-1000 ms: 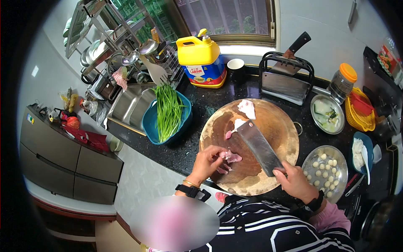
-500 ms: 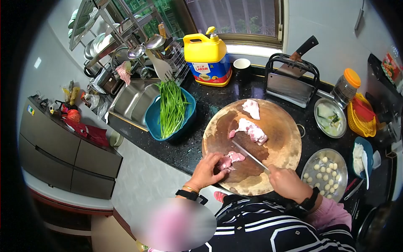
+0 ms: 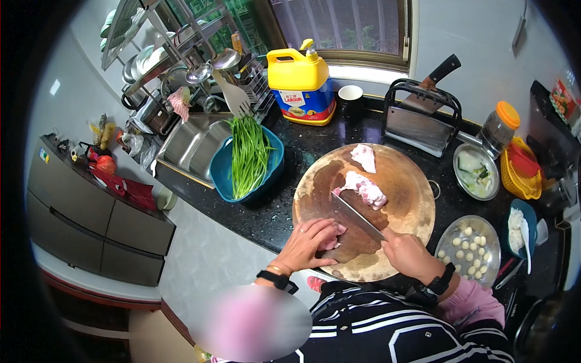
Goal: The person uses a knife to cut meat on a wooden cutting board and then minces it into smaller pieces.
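A knife (image 3: 359,218), probably a cleaver given its broad blade, is in my right hand (image 3: 411,254), with fingers wrapped round the handle. Its blade slants over the round wooden chopping board (image 3: 387,154), the tip near a larger piece of raw meat (image 3: 365,189). My left hand (image 3: 305,245) lies at the board's left front, fingers curled over a smaller piece of raw meat (image 3: 331,242) and partly hiding it. At the back of the board rests a third, pale piece of meat (image 3: 364,158).
Left of the board stands a blue basin (image 3: 276,166) with long green stalks (image 3: 249,158), beside the sink (image 3: 195,145). Behind are a yellow jug (image 3: 301,81) and a knife rack (image 3: 422,124). On the right sit metal bowls (image 3: 445,233) and a yellow basket (image 3: 521,169).
My left hand has spread further over the smaller meat piece, covering more of it. The knife has turned, showing more of its flat side, and my right hand has shifted slightly left.
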